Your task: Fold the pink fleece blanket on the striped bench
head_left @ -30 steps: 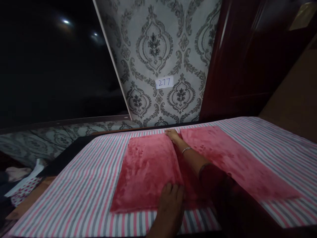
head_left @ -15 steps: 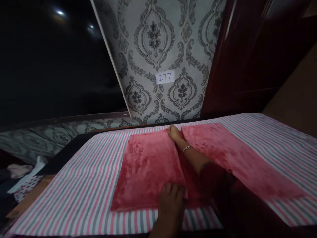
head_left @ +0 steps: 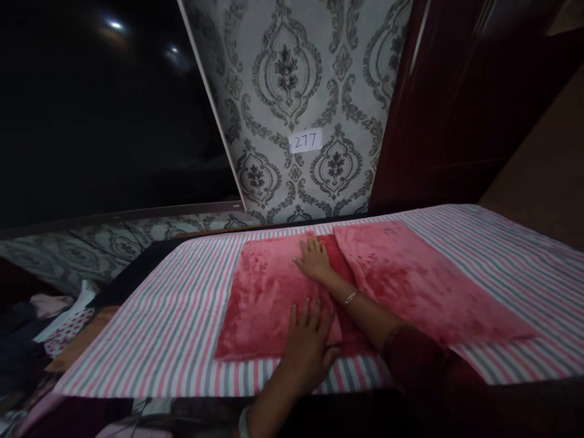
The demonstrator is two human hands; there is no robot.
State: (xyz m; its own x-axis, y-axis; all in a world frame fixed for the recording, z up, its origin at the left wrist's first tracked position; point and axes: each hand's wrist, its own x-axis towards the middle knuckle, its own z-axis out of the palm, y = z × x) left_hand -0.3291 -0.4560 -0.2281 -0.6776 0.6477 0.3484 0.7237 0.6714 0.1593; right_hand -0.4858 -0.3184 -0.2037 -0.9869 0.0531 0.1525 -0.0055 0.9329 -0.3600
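Note:
A plush pinkish-red cloth (head_left: 269, 292) lies spread on a striped sheet, with its left part folded over toward the middle. My left hand (head_left: 308, 340) rests on the near right part of that folded panel, fingers spread. Farther back, my right hand (head_left: 314, 258) lies flat with fingers apart near the panel's far right edge. Neither hand grips the cloth. To the right stretches another panel of the cloth (head_left: 420, 283), and a darker red strip shows between the two panels, partly hidden under my right forearm.
The striped sheet (head_left: 177, 304) in pink, grey and white covers the table. Behind stands a patterned wall with a paper label (head_left: 305, 140) reading 277. A large dark screen (head_left: 109, 109) is at left, a dark red panel (head_left: 438, 109) at right. Spotted fabric (head_left: 68, 328) lies at lower left.
My right hand has let go of the panel's far edge and now lies flat, fingers spread. My left hand has moved up from the near edge onto the panel and opened out.

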